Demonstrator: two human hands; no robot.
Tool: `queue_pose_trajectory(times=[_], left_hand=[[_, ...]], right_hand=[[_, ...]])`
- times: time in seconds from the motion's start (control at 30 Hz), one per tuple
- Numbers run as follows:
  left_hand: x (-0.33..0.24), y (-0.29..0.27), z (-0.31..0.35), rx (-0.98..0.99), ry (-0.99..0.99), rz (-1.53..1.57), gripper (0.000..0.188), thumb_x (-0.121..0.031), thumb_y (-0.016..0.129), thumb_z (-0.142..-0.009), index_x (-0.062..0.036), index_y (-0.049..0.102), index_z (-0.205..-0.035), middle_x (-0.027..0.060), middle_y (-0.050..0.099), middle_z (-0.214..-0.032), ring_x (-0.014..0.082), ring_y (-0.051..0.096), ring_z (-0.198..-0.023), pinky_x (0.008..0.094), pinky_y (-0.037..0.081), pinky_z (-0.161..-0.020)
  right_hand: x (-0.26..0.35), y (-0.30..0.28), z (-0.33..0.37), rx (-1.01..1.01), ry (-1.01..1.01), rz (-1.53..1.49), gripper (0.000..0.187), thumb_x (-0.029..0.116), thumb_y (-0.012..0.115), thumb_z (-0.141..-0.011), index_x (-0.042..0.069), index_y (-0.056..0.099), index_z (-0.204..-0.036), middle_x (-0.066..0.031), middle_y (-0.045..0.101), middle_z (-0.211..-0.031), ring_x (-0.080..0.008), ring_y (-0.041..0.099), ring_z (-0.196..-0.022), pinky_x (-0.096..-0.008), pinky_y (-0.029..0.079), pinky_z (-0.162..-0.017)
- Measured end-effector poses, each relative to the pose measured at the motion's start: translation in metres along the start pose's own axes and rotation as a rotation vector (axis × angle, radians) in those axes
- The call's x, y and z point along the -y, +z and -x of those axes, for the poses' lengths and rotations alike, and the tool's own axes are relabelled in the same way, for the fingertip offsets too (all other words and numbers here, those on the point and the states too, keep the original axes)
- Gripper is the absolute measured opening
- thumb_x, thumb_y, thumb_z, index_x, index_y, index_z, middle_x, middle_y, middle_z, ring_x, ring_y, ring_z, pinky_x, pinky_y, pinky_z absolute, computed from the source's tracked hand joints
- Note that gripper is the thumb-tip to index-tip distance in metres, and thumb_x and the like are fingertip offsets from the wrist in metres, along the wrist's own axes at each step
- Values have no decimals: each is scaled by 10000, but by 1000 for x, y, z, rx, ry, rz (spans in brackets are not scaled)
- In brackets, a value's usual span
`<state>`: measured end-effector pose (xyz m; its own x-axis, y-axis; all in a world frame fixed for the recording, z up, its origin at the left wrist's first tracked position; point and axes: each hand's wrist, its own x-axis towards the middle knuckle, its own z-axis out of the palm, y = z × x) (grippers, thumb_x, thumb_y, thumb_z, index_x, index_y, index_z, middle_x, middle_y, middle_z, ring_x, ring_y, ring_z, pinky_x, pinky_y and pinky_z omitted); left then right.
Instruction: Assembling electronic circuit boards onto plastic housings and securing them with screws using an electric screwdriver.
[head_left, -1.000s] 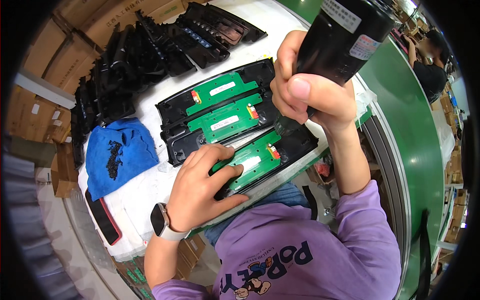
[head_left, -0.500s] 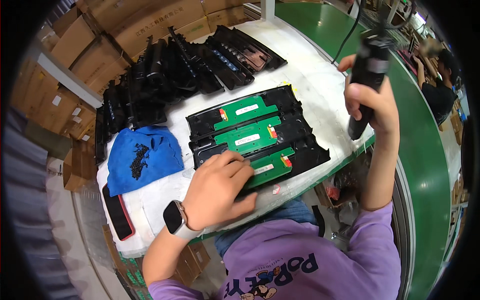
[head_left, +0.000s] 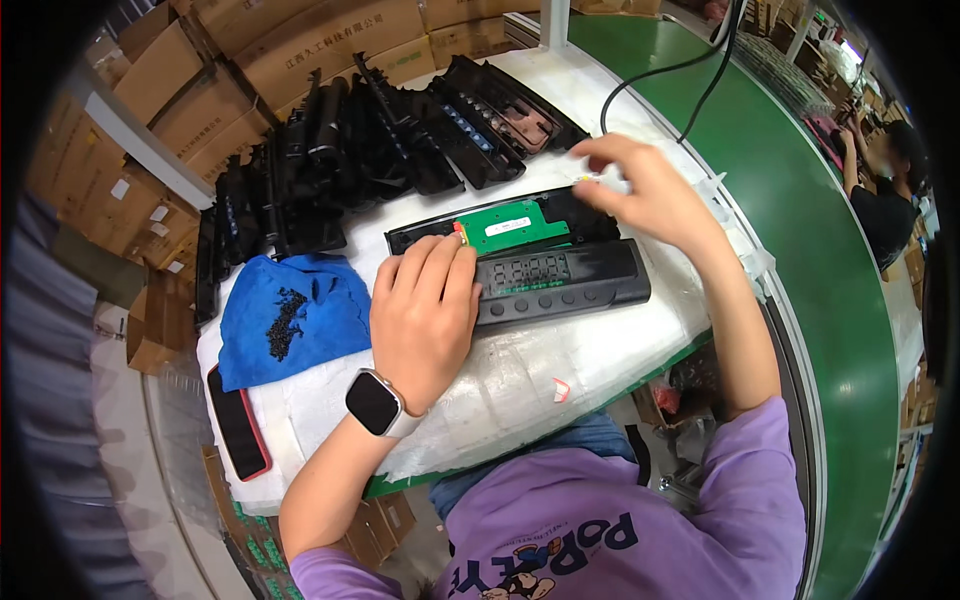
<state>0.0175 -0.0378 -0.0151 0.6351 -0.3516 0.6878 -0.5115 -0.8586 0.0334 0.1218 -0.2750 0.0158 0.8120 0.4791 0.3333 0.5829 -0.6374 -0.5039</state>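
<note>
My left hand, wearing a smartwatch, is closed over the left end of a black panel. That panel lies display side up, with a row of round buttons along its near side. Right behind it rests another black panel, its inner side up with a green circuit board and a red-and-yellow connector. My thumb and the gripped edge are hidden. Over the right end of the rear panel hovers my right hand, fingers apart and holding nothing.
Several black housings stand along the back. A blue cloth with a heap of tiny black screws lies left, beside a red-edged phone. Black cables hang at the back right. A green conveyor runs right; a person works beyond.
My right hand has let go of the black powered screwdriver, now out of view, and moved left to the panels. The front panel now shows its display side, and my left hand has shifted up.
</note>
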Motion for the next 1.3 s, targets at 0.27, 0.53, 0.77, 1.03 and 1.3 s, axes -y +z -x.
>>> queue_pose_trajectory(times=[0.27, 0.53, 0.77, 1.03, 1.3], left_hand=[[-50, 4, 44, 809, -745, 1714, 369, -72, 590, -819, 2, 487, -1165, 105, 566, -1109, 169, 576, -976, 274, 468, -818], [-32, 16, 42, 755, -849, 1996, 472, -73, 580, -826, 51, 393, -1241, 171, 502, -1220, 218, 470, -1175, 317, 376, -972], [-33, 18, 43, 745, -906, 1973, 450, -53, 589, -814, 43, 422, -1221, 183, 497, -1227, 208, 447, -1196, 304, 364, -984], [-52, 15, 56, 453, -977, 1989, 244, 17, 580, -764, 6, 489, -991, 147, 515, -1158, 230, 461, -1174, 340, 350, -1004], [-41, 15, 56, 509, -707, 1867, 155, 10, 578, -789, -25, 503, -920, 118, 508, -1088, 187, 496, -1106, 308, 405, -949]], right_hand=[[-3, 49, -44, 374, -194, 187, 513, 311, 708, -695, -51, 577, -1035, -174, 573, -975, -304, 559, -918, -347, 440, -804], [0, -6, -52, 454, 37, -80, 275, 195, 698, -701, -37, 638, -837, -87, 609, -643, -128, 541, -594, -290, 416, -566], [12, 15, -7, 747, -154, -296, 340, 184, 690, -703, -41, 581, -934, -82, 543, -980, -197, 502, -955, -296, 377, -866], [43, 17, 2, 761, 26, -303, 800, 200, 752, -599, 37, 370, -1283, -151, 562, -1031, -233, 554, -945, -310, 422, -845], [56, -17, 34, 535, 158, -99, 688, 173, 773, -546, 26, 457, -1140, -166, 589, -1001, -248, 580, -899, -311, 450, -798]])
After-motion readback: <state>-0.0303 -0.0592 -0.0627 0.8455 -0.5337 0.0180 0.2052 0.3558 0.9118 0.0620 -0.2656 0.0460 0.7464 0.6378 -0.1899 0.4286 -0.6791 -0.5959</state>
